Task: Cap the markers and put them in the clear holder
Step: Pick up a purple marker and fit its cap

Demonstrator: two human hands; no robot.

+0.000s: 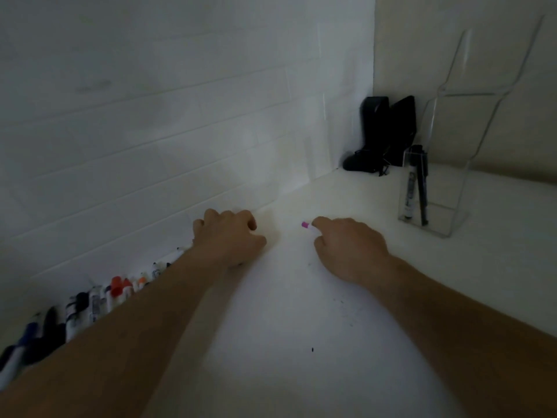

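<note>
My right hand (349, 245) rests on the white table and pinches a white marker with a pink end (306, 225), which sticks out to the left of my fingers. My left hand (229, 233) lies close to the wall with its fingers curled under; anything inside it is hidden. Several markers (93, 300) with black, blue, red and orange parts lie in a row along the wall, partly behind my left forearm. The clear holder (446, 215) stands at the right with two dark markers (417, 188) upright in it.
A black object (382, 137) leans in the back corner, just left of the holder. A white tiled wall runs along the left side. The white table (286, 312) stretches between my arms and toward the front.
</note>
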